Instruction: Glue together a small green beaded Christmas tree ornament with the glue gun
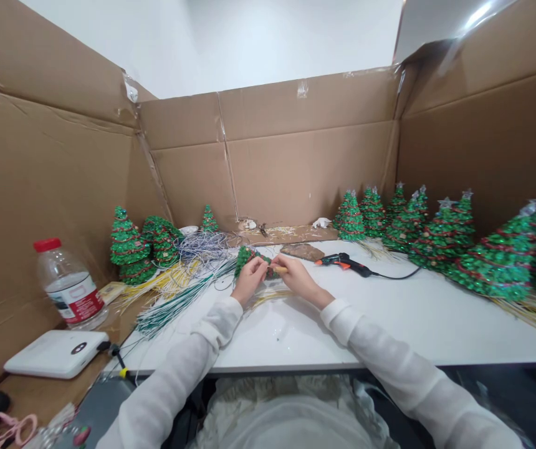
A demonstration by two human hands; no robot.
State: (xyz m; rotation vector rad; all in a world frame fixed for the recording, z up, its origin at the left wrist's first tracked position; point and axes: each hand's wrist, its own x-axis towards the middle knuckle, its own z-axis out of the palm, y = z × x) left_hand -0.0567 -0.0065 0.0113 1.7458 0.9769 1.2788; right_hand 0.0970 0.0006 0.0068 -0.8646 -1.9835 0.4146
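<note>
A small green beaded Christmas tree (244, 257) with red garland lies tilted between my hands, over the middle of the white table. My left hand (250, 277) is closed on its near side, fingers pinched together. My right hand (300, 279) is closed too, beside the tree's right end, with a short tan, stick-like piece (280, 269) in its fingers. What that piece is I cannot make out. The fingertips of both hands nearly meet and hide part of the tree. Yellowish wires (268, 298) stretch across the table just under my hands.
Finished beaded trees (497, 262) crowd the right side; others (128, 243) stand at left. A black-and-orange glue gun (345, 263) lies right of my hands near a brown slab (302, 251). Left are green wire bundles (174, 305), a bottle (72, 290) and a white power bank (57, 353). Cardboard walls (310, 168) enclose the table.
</note>
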